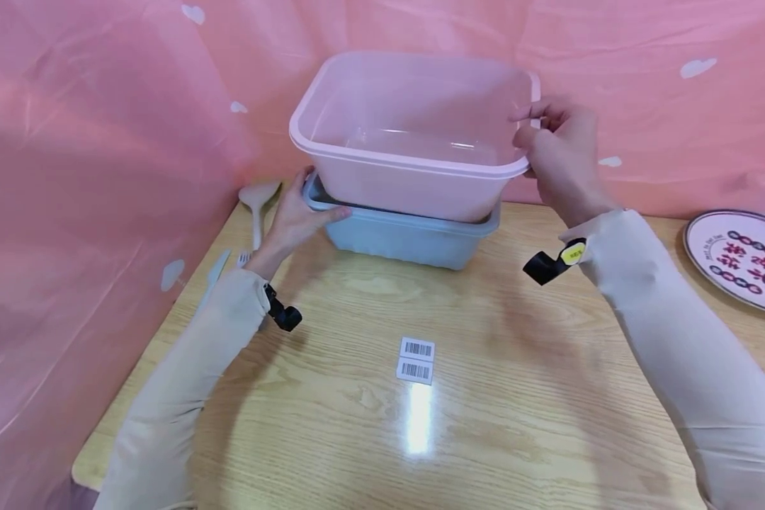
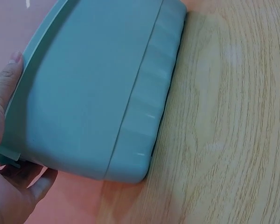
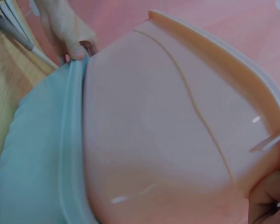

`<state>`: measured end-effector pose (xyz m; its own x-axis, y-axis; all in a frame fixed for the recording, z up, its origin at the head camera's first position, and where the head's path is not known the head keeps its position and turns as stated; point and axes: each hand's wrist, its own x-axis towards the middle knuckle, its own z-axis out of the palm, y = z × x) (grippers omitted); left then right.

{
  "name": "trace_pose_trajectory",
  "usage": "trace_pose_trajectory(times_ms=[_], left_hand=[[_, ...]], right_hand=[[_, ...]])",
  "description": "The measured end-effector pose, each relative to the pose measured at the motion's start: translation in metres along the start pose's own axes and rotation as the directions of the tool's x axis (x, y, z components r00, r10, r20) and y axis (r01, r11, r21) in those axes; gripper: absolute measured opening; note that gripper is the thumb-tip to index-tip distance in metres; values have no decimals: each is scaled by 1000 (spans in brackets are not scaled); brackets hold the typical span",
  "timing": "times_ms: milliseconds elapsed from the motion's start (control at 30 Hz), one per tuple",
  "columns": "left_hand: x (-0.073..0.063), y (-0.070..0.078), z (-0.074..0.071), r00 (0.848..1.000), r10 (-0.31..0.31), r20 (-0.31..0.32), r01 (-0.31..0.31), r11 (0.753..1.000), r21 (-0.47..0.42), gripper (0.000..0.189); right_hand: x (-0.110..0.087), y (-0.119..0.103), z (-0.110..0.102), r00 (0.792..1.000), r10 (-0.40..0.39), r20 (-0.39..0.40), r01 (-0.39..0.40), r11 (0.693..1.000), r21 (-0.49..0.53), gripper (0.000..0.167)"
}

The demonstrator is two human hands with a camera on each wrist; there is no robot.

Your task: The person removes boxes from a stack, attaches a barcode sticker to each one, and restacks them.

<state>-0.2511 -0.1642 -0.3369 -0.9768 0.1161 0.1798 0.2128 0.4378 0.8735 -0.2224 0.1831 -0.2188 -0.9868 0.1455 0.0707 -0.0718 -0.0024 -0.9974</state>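
Observation:
A pink plastic basin (image 1: 408, 180) sits partly inside a blue-green basin (image 1: 408, 241), its upper part standing well above the lower rim. My right hand (image 1: 564, 152) pinches the pink basin's rim at its right end; in the right wrist view only some curled fingers (image 3: 270, 191) show at the edge. My left hand (image 1: 296, 216) grips the left end of the blue-green basin, thumb over the near rim and fingers round the corner. The left wrist view shows that basin's side wall (image 2: 93, 88) close up, its base on the wooden table.
Left of the basins lie a pale ladle (image 1: 257, 202), a fork (image 1: 244, 258) and a light blue-green utensil (image 1: 217, 268). A barcode label (image 1: 416, 360) is on the table (image 1: 357, 432). A printed plate (image 1: 742, 262) lies at right. Pink sheeting (image 1: 102, 177) hangs behind and at left.

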Motion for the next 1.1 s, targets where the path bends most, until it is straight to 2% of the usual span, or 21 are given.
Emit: trace_pose_trajectory(times_ms=[167,300,400,533,800,1067,1100], left_hand=[[-5,7,-4,999,-41,-5,41,999,-19,95],[-12,23,-9,999,-36,-4,36,997,-62,88],[-17,33,-10,999,-33,-4,33,998,-60,86],[-19,35,-11,998,-55,-2,55,997,-51,86],[-19,32,-11,997,-80,10,81,995,-52,88],[-6,5,-4,999,-51,-5,51,998,-34,92],[-6,3,-4,999,-49,-8,49,998,-27,93]], right_hand=[[-2,-13,-3,1000,-3,5,3,993,115,26],[-3,-17,-8,1000,-25,6,23,981,191,29],[-5,-19,-13,999,-45,13,41,971,234,29],[-8,-21,-21,998,-52,28,42,958,283,28],[-13,-16,-43,996,-78,50,55,932,358,24],[-19,-13,-71,993,-108,38,81,897,434,24],[-21,-12,-76,995,-98,34,75,903,423,23]])
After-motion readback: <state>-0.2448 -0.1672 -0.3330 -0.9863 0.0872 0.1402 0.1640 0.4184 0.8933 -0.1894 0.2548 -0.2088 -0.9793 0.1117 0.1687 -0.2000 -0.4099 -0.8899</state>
